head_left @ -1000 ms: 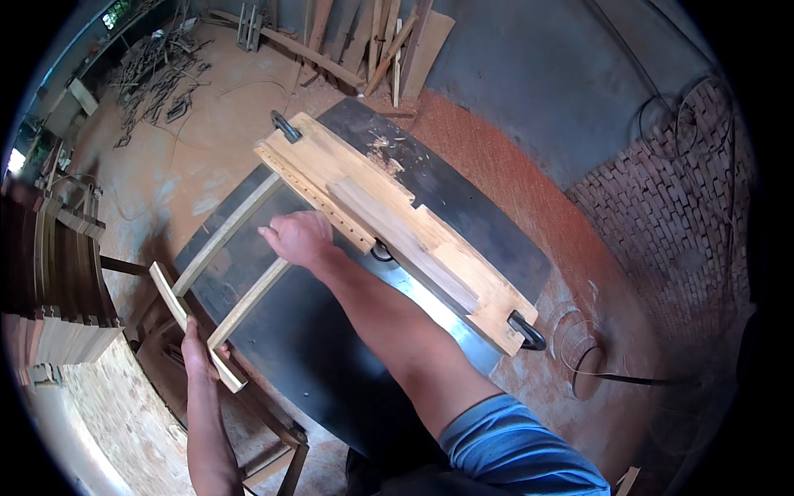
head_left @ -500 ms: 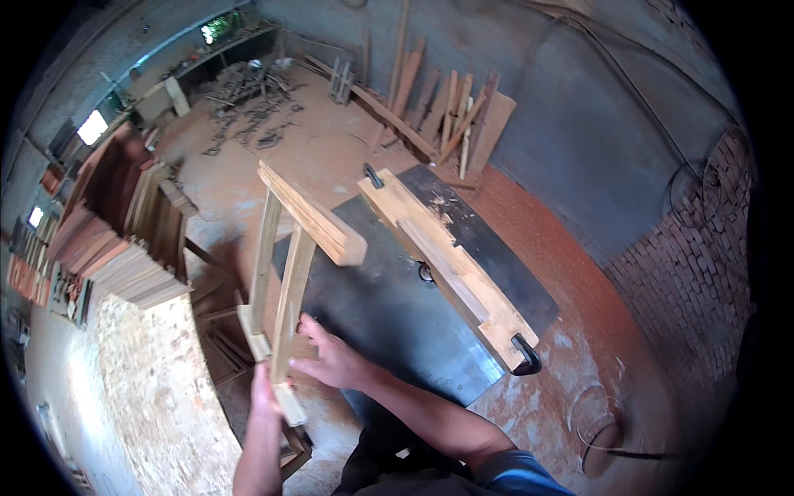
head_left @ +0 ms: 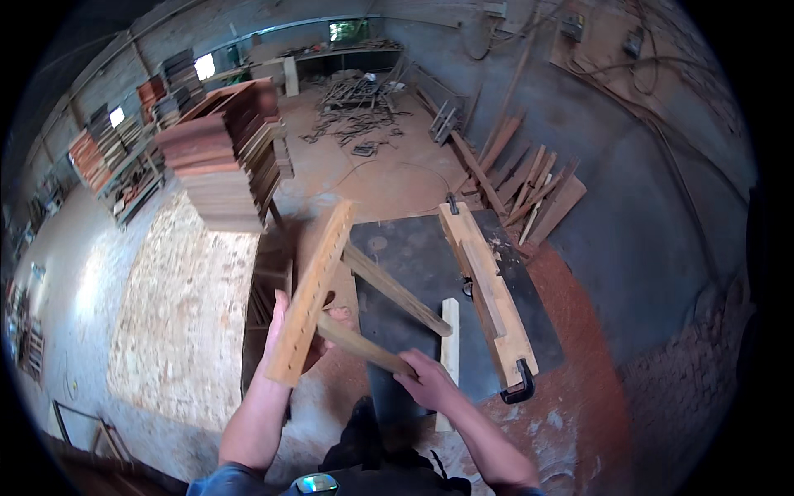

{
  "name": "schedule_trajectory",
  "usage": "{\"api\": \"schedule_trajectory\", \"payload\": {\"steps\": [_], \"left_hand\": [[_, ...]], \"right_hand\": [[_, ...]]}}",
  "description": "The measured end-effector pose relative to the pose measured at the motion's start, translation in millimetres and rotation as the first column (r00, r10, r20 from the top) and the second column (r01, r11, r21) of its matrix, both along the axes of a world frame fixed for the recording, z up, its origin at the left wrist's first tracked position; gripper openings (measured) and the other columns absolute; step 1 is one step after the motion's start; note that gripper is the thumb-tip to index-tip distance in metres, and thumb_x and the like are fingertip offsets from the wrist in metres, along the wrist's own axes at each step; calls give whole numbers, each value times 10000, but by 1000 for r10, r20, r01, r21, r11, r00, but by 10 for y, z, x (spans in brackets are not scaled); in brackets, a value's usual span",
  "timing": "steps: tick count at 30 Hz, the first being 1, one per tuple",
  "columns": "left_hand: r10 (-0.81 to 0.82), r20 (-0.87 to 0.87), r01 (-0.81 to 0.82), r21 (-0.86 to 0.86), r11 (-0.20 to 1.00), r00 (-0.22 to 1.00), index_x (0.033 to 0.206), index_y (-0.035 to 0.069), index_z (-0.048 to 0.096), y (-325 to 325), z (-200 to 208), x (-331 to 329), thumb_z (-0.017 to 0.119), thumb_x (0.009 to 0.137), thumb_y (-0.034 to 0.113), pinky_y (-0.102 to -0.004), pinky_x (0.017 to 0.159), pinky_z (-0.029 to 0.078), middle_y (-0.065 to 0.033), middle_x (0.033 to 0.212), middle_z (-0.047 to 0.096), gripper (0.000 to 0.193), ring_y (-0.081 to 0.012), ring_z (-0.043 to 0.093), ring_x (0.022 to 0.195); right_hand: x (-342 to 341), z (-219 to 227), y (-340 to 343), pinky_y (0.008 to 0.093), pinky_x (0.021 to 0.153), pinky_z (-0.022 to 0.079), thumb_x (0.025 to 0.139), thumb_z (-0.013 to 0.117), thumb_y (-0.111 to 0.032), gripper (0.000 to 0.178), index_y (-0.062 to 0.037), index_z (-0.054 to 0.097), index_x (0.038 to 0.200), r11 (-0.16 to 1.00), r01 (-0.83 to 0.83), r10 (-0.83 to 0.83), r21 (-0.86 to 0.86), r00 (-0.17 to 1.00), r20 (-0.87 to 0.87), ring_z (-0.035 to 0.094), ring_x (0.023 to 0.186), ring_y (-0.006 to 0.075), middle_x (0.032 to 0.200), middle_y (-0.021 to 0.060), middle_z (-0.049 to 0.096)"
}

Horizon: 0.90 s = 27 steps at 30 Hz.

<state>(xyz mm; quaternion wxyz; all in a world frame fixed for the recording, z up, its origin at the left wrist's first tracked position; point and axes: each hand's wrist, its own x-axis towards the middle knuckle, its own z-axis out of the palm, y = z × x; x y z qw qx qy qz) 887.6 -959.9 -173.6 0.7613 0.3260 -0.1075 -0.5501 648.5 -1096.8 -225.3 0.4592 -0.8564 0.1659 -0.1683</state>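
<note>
The board (head_left: 496, 289) (2 clamps (head_left: 520, 387) on it) lies right of the frame (head_left: 317, 288).

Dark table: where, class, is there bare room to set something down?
The table looks bare at its far end, between the frame and clamped board, narrowing toward the near end. Crowded: right of the board, where shavings lie, and the near left, where frame and right hand block the view.

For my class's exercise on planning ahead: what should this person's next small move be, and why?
Probably ease the pale rail rightward toward the clamped board: it lies on the board's side with a gap between, while the holed rail is on the left. The left hand holds the holed rail and the right hand grips a crossbar, so both could guide it.
</note>
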Motion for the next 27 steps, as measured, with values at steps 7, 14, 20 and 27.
{"api": "schedule_trajectory", "payload": {"steps": [7,14,20,27], "left_hand": [[-208,-4,202,-235,951,978,1325,-57,481,23,-189,-474,185,935,775,-500,1042,422,-252,1105,661,964,-380,621,1090],[-287,-67,265,-233,936,955,1229,-41,561,-148,43,-865,120,925,784,-466,998,468,-203,1052,667,984,-338,638,1040],[-312,-47,299,-182,937,949,1237,-40,552,-261,145,-1000,55,940,754,-476,997,469,-206,1027,666,982,-351,642,1026],[-337,-16,328,-187,926,942,1259,-40,529,-331,152,-1074,47,956,729,-477,1000,468,-209,1050,659,957,-349,636,1029]], "right_hand": [[-420,-461,113,337,773,501,875,702,-96,306,-1,607,1151,1000,25,-25,10,999,27,632,884,264,1004,121,617],[-641,-734,91,364,855,506,890,710,-185,346,-37,623,1190,980,165,-152,115,982,-115,653,997,297,1056,151,661],[-814,-1003,80,373,881,503,880,717,-228,384,-42,625,1202,958,265,-246,111,956,-161,655,1018,308,1089,159,673],[-928,-1231,87,397,923,492,879,717,-259,413,-49,619,1221,941,331,-315,72,933,-173,632,1089,333,1154,177,655]]}}
